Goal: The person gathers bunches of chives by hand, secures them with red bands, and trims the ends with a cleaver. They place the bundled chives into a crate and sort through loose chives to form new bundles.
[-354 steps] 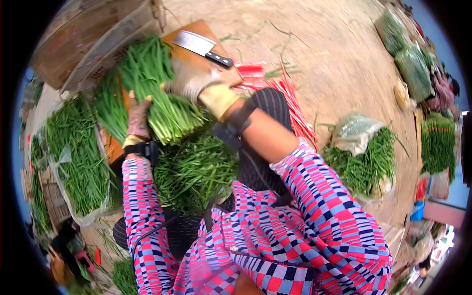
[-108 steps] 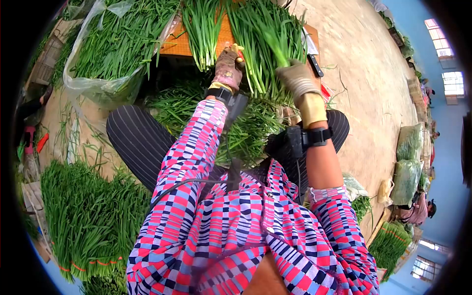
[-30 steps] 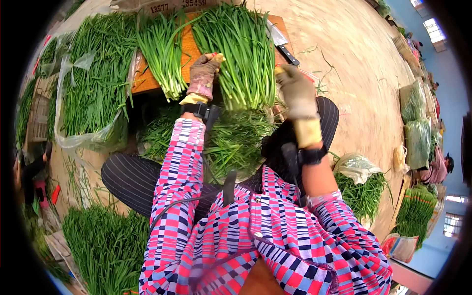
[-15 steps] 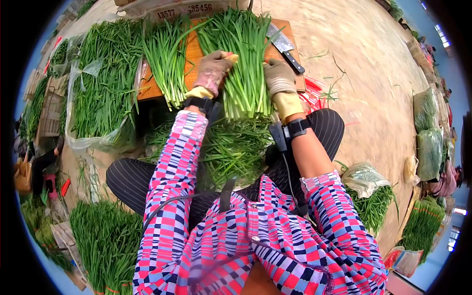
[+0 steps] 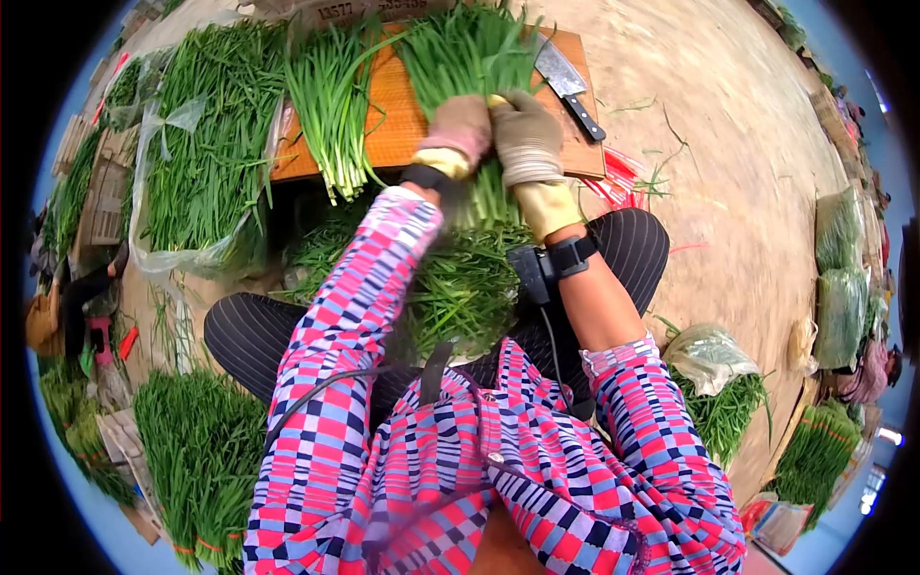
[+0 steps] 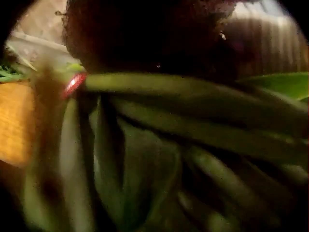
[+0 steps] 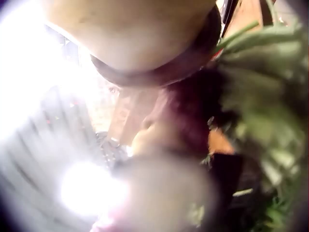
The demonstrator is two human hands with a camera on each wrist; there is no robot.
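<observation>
A thick bunch of garlic chives (image 5: 465, 57) lies across the orange wooden board (image 5: 395, 101), leaves away from the person, pale stems toward the lap. My gloved left hand (image 5: 458, 126) and gloved right hand (image 5: 529, 136) meet over its middle and grip it, narrowing it there. In the left wrist view a red tie (image 6: 75, 85) crosses the stems by the hand; the fingertips are mostly hidden. To the left on the board is a smaller, loose bundle of chives (image 5: 331, 110). The right wrist view is blurred and glaring, with chives (image 7: 270, 111) along its right side.
A cleaver (image 5: 565, 81) lies on the board's right side. Red strips (image 5: 618, 180) lie beside it on the floor. Loose leaves (image 5: 465, 297) heap before the crossed legs. A plastic-lined container (image 5: 206, 144) of chives stands left, with banded bunches (image 5: 201, 470) nearer and a covered pile (image 5: 714, 374) right.
Earlier the right hand carried chives to the big bunch. It then moved away and back to the bunch's right side. Now both hands have come together on top, squeezing it.
</observation>
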